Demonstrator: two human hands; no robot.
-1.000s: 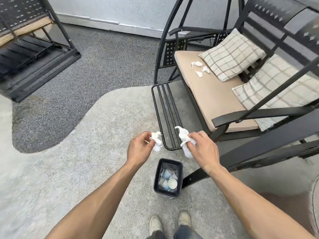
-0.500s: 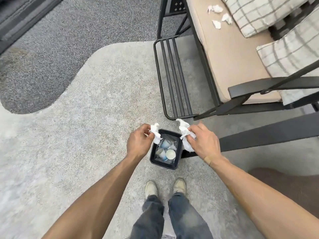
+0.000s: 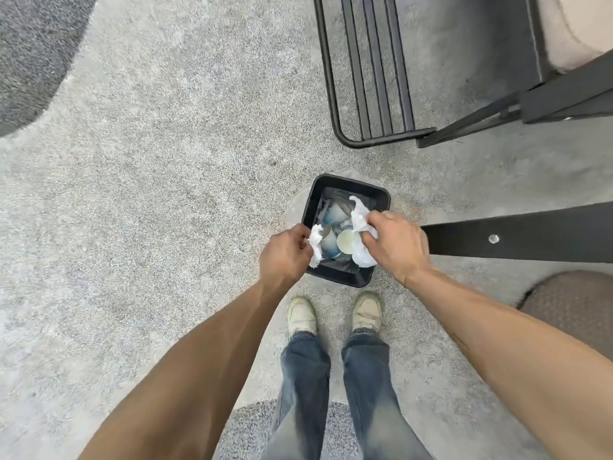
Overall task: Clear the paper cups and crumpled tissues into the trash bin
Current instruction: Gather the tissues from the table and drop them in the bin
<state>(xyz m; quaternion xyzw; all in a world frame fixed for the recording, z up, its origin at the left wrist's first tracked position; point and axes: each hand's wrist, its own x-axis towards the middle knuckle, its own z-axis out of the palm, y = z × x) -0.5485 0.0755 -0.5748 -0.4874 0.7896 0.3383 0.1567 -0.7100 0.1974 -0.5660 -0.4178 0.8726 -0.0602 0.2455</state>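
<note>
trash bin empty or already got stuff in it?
Not empty. The trash bin already holds paper cups lying on its liner; how deep the pile goes, cannot tell.

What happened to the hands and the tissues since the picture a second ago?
Both hands moved in over the trash bin. The left hand now holds its crumpled tissue above the bin's left edge, and the right hand holds the bigger tissue over the opening. Nothing was let go: each grip is the same. The paper cups lie in the bin as before.
</note>
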